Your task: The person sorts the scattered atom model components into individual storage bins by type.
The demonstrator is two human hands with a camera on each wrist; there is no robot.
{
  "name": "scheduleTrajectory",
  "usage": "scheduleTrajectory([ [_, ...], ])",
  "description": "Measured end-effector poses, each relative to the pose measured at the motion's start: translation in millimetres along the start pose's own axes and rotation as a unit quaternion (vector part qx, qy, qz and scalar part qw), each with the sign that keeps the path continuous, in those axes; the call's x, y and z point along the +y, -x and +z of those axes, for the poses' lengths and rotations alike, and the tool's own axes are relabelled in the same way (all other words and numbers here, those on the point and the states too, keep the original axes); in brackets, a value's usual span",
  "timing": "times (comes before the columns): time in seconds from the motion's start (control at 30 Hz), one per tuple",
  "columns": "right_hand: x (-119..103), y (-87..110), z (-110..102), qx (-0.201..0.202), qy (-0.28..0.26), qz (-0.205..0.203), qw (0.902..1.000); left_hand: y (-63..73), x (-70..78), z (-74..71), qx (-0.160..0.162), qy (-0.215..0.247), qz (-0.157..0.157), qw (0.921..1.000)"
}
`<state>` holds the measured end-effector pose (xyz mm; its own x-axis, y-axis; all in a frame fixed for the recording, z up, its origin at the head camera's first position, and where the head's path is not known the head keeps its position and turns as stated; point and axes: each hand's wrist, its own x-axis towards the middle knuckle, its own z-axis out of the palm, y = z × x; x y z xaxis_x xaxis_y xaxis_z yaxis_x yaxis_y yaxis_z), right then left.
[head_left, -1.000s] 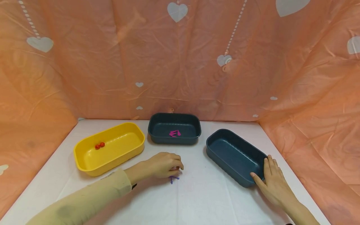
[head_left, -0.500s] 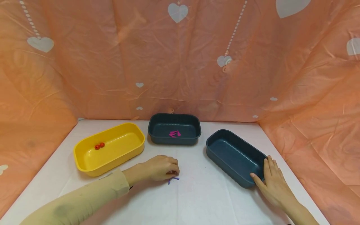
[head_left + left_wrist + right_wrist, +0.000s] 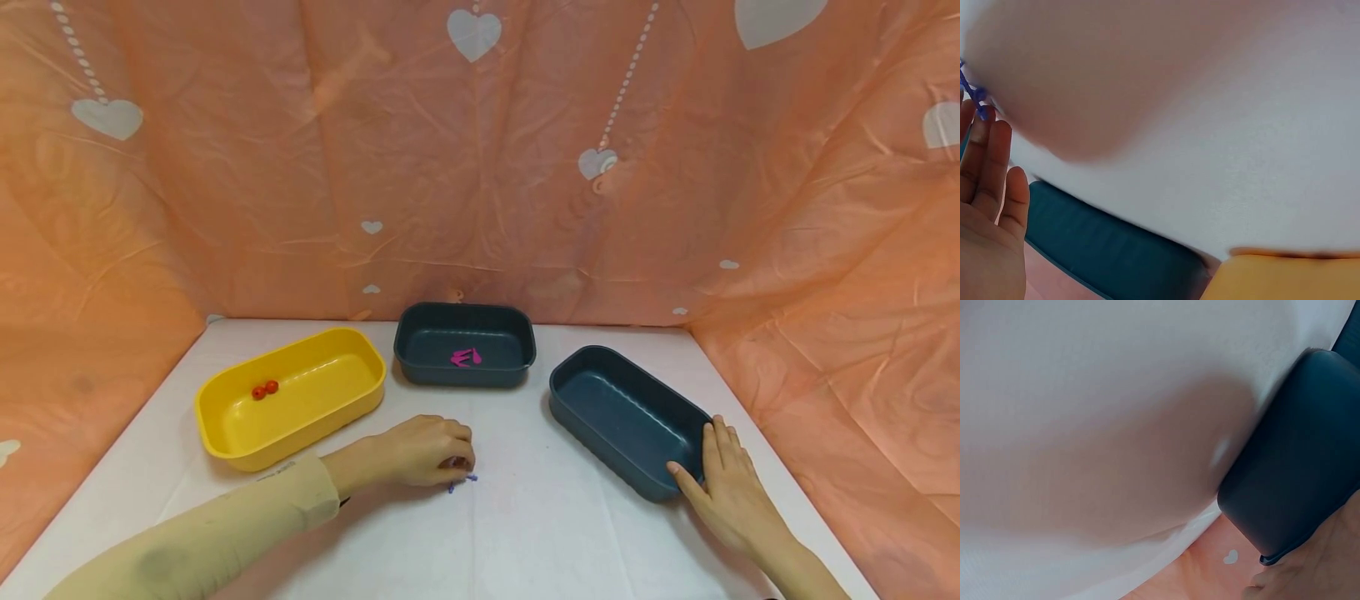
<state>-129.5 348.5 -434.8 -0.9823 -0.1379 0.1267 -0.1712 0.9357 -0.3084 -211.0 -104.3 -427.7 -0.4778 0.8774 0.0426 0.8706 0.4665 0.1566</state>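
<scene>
Low over the white cloth, my left hand (image 3: 431,450) pinches a thin purple branched piece (image 3: 452,487) with curled fingers. Its exact kind cannot be made out; the hand covers most of it. In the left wrist view, the purple piece (image 3: 979,103) shows at the fingertips. My right hand (image 3: 727,492) rests with straight fingers on the near right corner of a dark blue tray (image 3: 600,437), thumb on the near rim. In the right wrist view, part of that hand (image 3: 1316,569) lies over the rim of the dark tray (image 3: 1291,456).
A yellow tray (image 3: 292,442) on the left holds 2 red beads (image 3: 266,390). At the back middle, another dark tray (image 3: 465,375) has several small magenta pieces (image 3: 467,357) in it. An orange curtain (image 3: 480,167) with hearts encloses the white-covered table (image 3: 540,533).
My left hand has shifted slightly left and toward me; its fingers have closed on the purple piece, more of which is now covered. The right hand has stayed on the dark tray.
</scene>
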Motion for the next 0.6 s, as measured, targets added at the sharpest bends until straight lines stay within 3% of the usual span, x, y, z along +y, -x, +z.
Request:
scheduleTrajectory([
  [0.6, 0.3, 0.5, -0.2, 0.0, -0.004, -0.002, 1.0, -2.8, 2.0, 3.9, 0.007, -0.003, 0.014, 0.9999],
])
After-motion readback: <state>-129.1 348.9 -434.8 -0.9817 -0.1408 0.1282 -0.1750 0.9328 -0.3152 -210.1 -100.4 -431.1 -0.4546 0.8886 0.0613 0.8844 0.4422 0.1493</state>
